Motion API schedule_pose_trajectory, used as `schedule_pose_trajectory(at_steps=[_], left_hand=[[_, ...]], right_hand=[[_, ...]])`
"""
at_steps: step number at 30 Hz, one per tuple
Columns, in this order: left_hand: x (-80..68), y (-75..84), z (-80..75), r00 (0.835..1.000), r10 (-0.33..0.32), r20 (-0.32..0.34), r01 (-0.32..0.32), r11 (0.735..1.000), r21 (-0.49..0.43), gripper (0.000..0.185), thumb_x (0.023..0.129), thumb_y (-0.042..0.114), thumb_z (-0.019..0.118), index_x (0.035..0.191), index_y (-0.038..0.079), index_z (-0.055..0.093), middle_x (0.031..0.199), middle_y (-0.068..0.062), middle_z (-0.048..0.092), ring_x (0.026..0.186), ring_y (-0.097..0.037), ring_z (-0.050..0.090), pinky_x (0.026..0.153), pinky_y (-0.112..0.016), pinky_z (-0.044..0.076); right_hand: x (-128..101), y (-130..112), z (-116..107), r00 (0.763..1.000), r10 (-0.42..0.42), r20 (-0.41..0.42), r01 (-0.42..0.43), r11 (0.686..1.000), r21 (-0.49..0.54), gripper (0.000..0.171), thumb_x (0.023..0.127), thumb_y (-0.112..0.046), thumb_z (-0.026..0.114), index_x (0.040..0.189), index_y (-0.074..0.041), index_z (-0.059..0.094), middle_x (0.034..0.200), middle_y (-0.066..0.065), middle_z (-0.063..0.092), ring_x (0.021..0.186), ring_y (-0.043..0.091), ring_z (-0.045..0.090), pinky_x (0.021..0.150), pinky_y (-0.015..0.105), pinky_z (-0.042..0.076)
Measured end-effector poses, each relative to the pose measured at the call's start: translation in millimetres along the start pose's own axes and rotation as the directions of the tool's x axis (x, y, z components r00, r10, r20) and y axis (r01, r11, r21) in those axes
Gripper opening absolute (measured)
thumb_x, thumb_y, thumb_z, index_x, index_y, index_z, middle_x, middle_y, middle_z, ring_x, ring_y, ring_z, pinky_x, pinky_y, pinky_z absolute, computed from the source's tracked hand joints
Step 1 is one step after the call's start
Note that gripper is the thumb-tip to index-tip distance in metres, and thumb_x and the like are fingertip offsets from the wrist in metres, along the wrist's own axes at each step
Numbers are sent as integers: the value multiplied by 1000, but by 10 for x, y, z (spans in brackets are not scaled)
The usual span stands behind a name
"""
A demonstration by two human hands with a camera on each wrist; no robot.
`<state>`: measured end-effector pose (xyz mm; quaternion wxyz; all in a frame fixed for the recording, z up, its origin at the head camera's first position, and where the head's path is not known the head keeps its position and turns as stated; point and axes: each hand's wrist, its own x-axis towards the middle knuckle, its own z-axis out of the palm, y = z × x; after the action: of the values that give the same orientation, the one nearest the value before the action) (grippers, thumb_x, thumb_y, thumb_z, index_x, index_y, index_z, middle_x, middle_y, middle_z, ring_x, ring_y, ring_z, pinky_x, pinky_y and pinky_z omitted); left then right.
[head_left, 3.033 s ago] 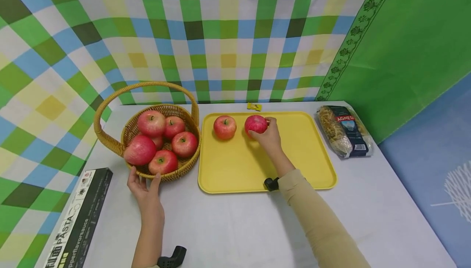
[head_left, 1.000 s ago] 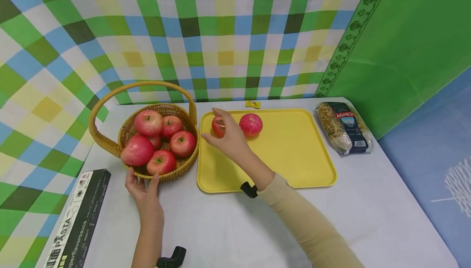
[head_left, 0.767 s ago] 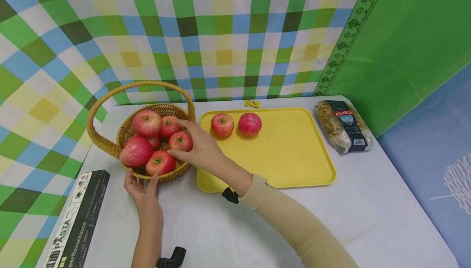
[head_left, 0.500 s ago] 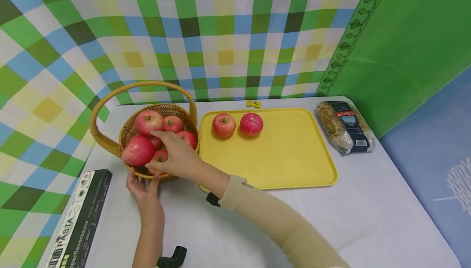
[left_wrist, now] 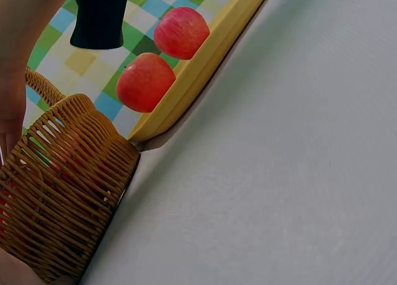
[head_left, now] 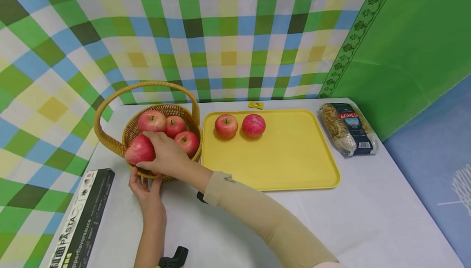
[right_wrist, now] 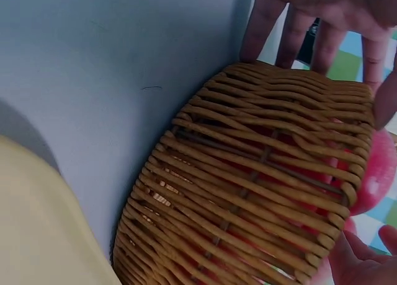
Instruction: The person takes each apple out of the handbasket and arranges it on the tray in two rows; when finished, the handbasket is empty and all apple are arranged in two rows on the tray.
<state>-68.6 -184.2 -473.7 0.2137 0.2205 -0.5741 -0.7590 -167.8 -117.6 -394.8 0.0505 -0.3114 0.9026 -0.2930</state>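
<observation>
A wicker basket (head_left: 110,141) holds several red apples, among them one at the back (head_left: 152,120) and one at the front left (head_left: 139,150). My right hand (head_left: 163,155) reaches into the basket, and its fingers curl over the front apple, hiding it. My left hand (head_left: 145,184) touches the basket's front wall with straight fingers. Two apples (head_left: 226,126) (head_left: 253,125) sit at the back left of the yellow tray (head_left: 287,157). The left wrist view shows the basket (left_wrist: 62,192) and both tray apples (left_wrist: 146,82) (left_wrist: 181,32). The right wrist view shows the basket wall (right_wrist: 248,192) and left fingers (right_wrist: 291,31).
A black pasta box (head_left: 79,223) lies at the table's left front. A bag of pasta (head_left: 347,129) lies right of the tray. A small yellow item (head_left: 255,104) sits behind the tray. The grey table (head_left: 368,219) ends at a checked and green cloth backdrop.
My right hand let go of the second apple on the tray, crossed left to the basket and came down over its front apple. The left hand stayed on the basket.
</observation>
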Motion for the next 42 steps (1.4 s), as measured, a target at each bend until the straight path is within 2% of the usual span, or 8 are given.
schedule_pose_trajectory(at_steps=[8,13,18,27,32,42], left_hand=[[-2,16,-2,1000,0,-16,0,1000,8,73,94,13,63,147,30,16,157,6,5,145,-16,3,114,-28,23],[12,7,19,1000,6,-15,-6,1000,-17,73,93,7,62,146,28,17,157,5,8,144,-16,6,113,-27,24],[16,-11,31,1000,21,-11,-22,999,-42,72,93,4,60,147,25,16,157,3,6,145,-16,4,115,-27,20],[24,-15,28,999,30,-10,-30,999,-16,75,93,6,62,147,25,14,156,4,8,144,-18,7,114,-28,22],[15,-11,36,1000,29,-12,-29,999,-15,73,93,5,62,146,25,15,156,5,9,144,-18,6,114,-29,23],[35,-24,11,999,36,-15,-37,999,-18,71,93,4,61,146,23,17,155,4,10,143,-18,7,113,-29,25]], right_hand=[[74,-21,122,1000,25,17,-25,999,-37,83,81,-57,68,149,-26,31,135,-5,45,117,7,48,94,25,46],[90,0,189,1000,28,-9,-29,998,-62,85,81,-58,68,149,-26,30,134,-3,46,115,7,49,91,24,47],[113,-17,214,999,37,-31,-39,997,-72,84,80,-58,68,148,-25,32,131,-3,47,112,8,51,88,24,49],[165,-27,282,996,32,-79,-37,998,-56,76,79,-57,69,141,-23,39,126,-4,50,106,8,54,83,22,51],[141,21,271,995,-13,-96,11,1000,-22,77,78,-55,71,141,-21,40,128,-4,50,110,7,52,88,19,47],[8,102,186,990,-45,-132,62,990,127,77,76,-50,75,138,-20,42,128,-6,49,113,4,47,91,17,44]])
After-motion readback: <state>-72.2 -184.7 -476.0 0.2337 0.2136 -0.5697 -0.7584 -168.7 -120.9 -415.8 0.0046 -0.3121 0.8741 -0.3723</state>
